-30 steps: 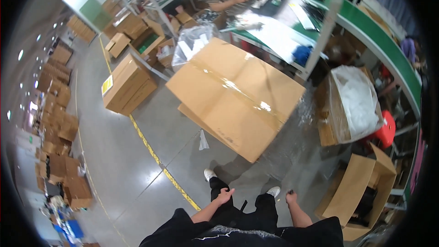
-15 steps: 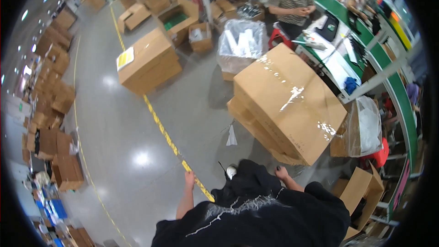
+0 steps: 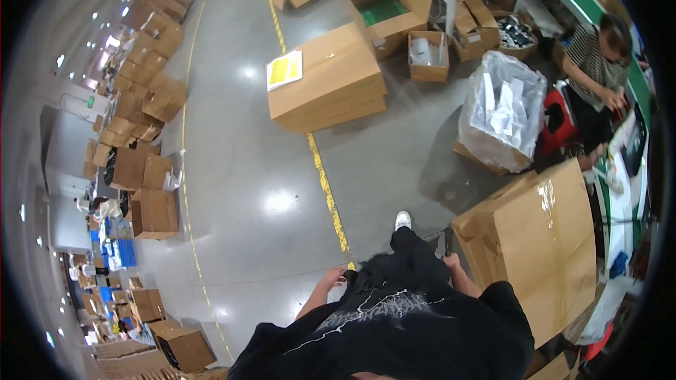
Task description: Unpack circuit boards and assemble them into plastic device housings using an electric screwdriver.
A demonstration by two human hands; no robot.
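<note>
The right hand is closed around 1 dark slim object. The left hand has its fingers loosely bent, with nothing visible inside. The big taped carton lies just right of the right hand, the nearer of the 2; its long axis seems to run forward and back. Whether they touch, I cannot tell.

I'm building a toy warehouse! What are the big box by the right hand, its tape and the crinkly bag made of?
The big box looks like dull cardboard: flat brown panels, folded edges. Its tape seems glossy plastic, reflecting light. The bag is probably thin plastic, cloudy and wrinkled.
</note>
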